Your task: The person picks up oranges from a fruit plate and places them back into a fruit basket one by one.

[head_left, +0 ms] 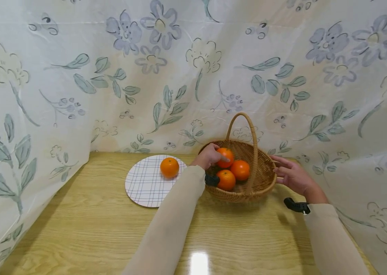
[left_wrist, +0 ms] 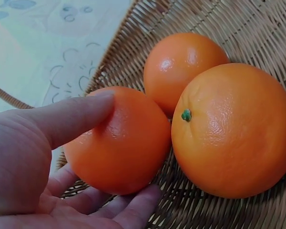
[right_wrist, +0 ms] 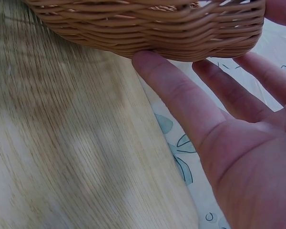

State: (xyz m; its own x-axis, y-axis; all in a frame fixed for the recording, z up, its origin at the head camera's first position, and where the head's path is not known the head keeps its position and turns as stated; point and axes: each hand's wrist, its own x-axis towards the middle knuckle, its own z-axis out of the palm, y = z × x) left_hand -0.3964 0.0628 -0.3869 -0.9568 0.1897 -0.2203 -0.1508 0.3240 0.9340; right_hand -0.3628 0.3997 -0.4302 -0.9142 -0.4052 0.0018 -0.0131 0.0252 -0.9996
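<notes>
Floral-print cloth point(head_left: 214, 88), pale with grey-blue flowers and leaves, hangs behind and on both sides of a light wood-grain table point(head_left: 87, 229); a bright glare patch shows at its near edge. Left of centre: white plate point(head_left: 142, 183) with a blue grid pattern, bearing a single orange point(head_left: 169, 167) toward its right side. Right of centre: wicker basket point(head_left: 234, 196) with an arched handle point(head_left: 255, 152), standing on the table and containing three oranges grouped at its left side. Left hand point(head_left: 208, 156) is inside the basket, gripping the rear orange point(head_left: 225, 156), thumb across the top and fingers beneath per the left wrist view. Front orange point(head_left: 226, 180), green stem nub visible in that view, and right-hand orange point(head_left: 240, 170) lie close beside it. Right hand point(head_left: 294, 176) is at the basket's right end, fingers spread and fairly straight, fingertips touching the outer wicker. Both arms in cream sleeves point(head_left: 171, 219), black device point(head_left: 296, 205) on each wrist
</notes>
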